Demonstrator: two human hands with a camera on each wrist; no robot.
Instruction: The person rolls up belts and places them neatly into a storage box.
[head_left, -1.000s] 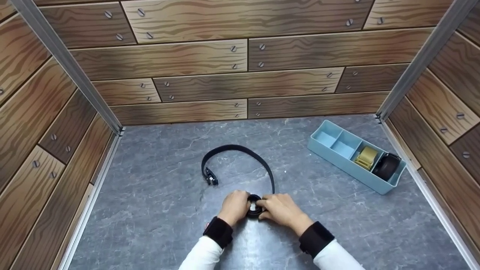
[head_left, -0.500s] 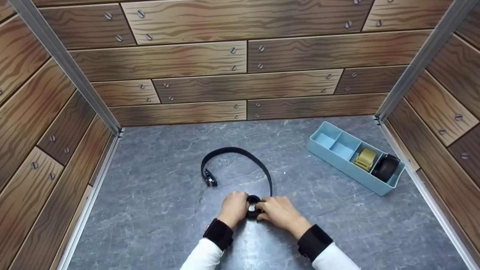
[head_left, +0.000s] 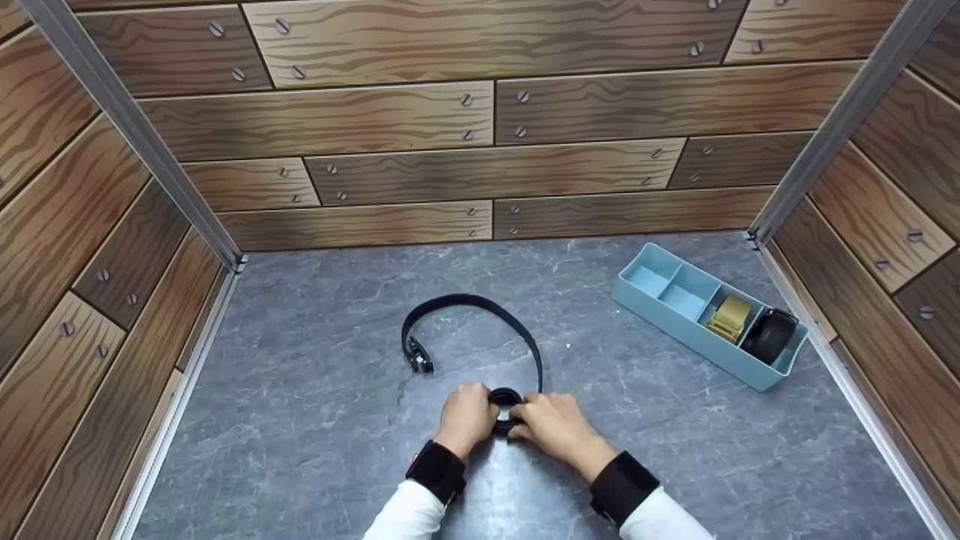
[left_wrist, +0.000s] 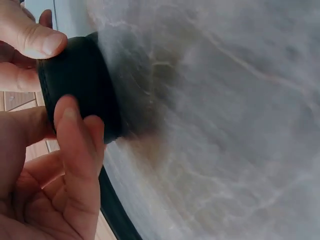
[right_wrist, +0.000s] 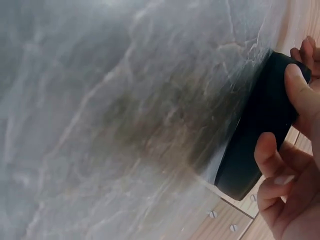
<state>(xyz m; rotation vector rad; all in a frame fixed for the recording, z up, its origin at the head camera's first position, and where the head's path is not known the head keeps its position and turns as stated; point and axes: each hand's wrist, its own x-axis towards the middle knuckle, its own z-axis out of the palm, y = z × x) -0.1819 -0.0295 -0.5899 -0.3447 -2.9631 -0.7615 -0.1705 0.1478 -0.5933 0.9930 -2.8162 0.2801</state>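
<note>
A black belt [head_left: 466, 299] stands on edge on the grey marbled surface. Its near part is wound into a coil [head_left: 504, 427], and the rest arcs away to a dark buckle [head_left: 421, 360] at the far left end. My left hand [head_left: 465, 418] grips the coil's left side, fingers curled at its rim. On the right side, my right hand [head_left: 559, 424] pinches the coil wall with its fingertips inside the opening. Both wrist views show fingertips pressed to the outside of the coiled belt [left_wrist: 82, 75]; the inner layers are hidden there.
A light blue divided box [head_left: 667, 319] lies slantwise at the right. It holds a yellow rolled item [head_left: 729, 316] and a dark brown or black rolled item [head_left: 771, 335]. Wood-patterned panels [head_left: 480, 116] wall the back and both sides.
The coil and the strap's near end have shifted slightly left, and my right hand with them. Both hands keep hold of the coil, while the buckle end stays almost still.
</note>
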